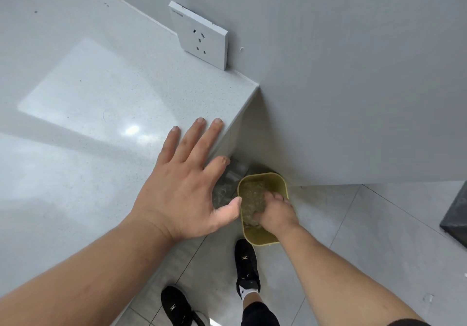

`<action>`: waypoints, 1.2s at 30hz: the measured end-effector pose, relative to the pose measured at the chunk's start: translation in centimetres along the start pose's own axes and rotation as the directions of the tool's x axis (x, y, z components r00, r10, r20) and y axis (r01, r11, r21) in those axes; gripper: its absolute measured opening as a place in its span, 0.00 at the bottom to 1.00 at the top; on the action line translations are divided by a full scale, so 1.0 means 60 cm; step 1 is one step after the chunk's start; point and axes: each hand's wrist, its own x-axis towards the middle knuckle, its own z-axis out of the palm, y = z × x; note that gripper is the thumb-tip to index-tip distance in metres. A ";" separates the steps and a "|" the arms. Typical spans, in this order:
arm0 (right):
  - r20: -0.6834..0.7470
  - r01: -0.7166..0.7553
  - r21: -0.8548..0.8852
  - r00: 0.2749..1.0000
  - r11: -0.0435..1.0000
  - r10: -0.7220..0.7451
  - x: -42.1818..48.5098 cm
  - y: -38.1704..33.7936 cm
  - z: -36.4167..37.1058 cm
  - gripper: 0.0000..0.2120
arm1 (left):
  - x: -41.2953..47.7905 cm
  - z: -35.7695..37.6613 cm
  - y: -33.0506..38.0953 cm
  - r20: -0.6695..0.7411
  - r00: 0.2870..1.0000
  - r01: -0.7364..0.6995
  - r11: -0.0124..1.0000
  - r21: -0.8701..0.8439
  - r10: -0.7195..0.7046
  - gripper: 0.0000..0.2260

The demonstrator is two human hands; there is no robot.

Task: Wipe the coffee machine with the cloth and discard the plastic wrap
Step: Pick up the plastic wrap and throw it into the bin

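A small yellow bin (262,237) stands on the tiled floor beside the end of the counter. Crumpled clear plastic wrap (251,198) fills its upper half, and some of it spills over the left rim. My right hand (275,213) is down inside the bin, its fingers closed on the wrap. Spread flat with fingers apart, my left hand (187,181) rests on the counter's corner (242,93) and holds nothing. Neither the coffee machine nor the cloth is in view.
The pale speckled counter (83,103) runs off to the left. A wall socket (202,37) sits on the grey wall just above it. My two black shoes (246,265) stand on the floor near the bin. A dark object (454,217) lies at the right edge.
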 end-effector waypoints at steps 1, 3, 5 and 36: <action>-0.004 0.004 -0.010 1.000 1.000 -0.004 -0.007 -0.001 -0.006 0.40 | 0.000 0.000 0.000 -0.001 1.000 -0.001 1.000 0.001 0.001 0.34; -0.010 0.013 -0.024 1.000 1.000 -0.014 -0.021 -0.002 -0.020 0.40 | 0.000 0.001 -0.001 -0.003 1.000 -0.003 1.000 0.000 0.003 0.34; -0.011 0.026 -0.030 1.000 0.999 -0.026 -0.037 -0.002 -0.033 0.40 | 0.000 0.002 -0.002 -0.004 1.000 -0.002 1.000 -0.004 0.002 0.34; -0.311 0.437 -0.283 0.800 0.854 -0.513 -0.374 -0.131 -0.364 0.43 | -0.057 -0.237 0.025 0.110 0.928 0.365 0.928 -0.081 -0.356 0.41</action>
